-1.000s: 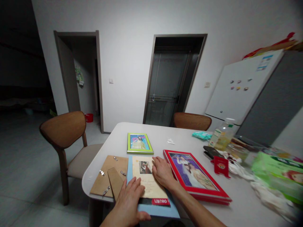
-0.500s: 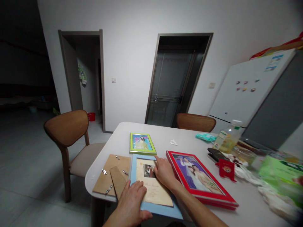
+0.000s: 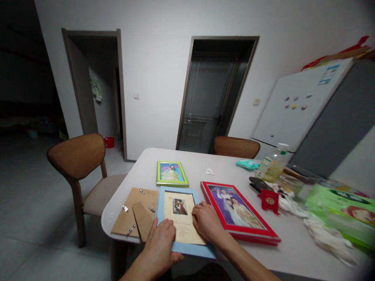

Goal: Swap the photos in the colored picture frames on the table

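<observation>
A light-blue picture frame [image 3: 195,249] lies face up at the table's near edge. Inside it is a cream printed sheet [image 3: 183,224] bearing a small photo. Both hands brace the frame from its sides. My left hand [image 3: 161,242] is on its lower left, fingers bent over the border and thumb by the near corner. My right hand [image 3: 206,220] curls over the right border, fingertips touching the sheet's edge. Left of the frame rests a brown backing board [image 3: 120,224] with metal clips and a stand leg [image 3: 143,218], partly behind my left hand.
A green picture frame [image 3: 172,173] lies beyond the blue one. Stacked red frames [image 3: 240,214] sit close to my right forearm. Farther right are a bottle [image 3: 271,166], a dark phone-like object [image 3: 260,184], a red packet [image 3: 270,201], tissues and a green pack [image 3: 340,210]. A chair [image 3: 79,160] stands left.
My right hand has moved from the sheet's upper right down to the frame's right side, uncovering the small photo. My left hand stays at the lower left. The whole view has shifted slightly.
</observation>
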Available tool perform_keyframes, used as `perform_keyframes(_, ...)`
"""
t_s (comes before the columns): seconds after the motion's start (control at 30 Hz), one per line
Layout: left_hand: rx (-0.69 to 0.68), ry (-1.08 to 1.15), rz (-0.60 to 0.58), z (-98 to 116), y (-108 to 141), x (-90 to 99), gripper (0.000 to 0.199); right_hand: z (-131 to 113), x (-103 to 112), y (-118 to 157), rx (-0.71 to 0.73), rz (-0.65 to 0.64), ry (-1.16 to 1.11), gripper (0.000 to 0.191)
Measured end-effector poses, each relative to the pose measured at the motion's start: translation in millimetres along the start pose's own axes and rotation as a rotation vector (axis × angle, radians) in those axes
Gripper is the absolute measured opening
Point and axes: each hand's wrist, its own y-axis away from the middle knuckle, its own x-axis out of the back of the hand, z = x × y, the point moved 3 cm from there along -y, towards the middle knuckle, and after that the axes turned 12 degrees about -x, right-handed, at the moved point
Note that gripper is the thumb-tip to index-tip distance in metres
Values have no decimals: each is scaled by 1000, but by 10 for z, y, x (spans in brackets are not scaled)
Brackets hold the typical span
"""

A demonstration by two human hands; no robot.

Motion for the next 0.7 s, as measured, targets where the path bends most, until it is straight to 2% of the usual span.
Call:
perform_keyframes(0.1,0,11,0,13,2,8,52,-24,69,70,9,-38,3,24)
perform_keyframes(0.23,11,26,12,24,6,20,53,-44,176,155,11,-141,18,16)
perform_keyframes(0.43,38,6,-6,56,-21,82,50,-12,244,255,51,-211,-87,18)
perform_keyframes(0.53,39,10,-1,51,-18,67,47,20,253,270,65,-282,-101,21)
perform_keyframes(0.7,17,-11,-16,31,-17,21,35,25,270,252,72,-310,-116,16)
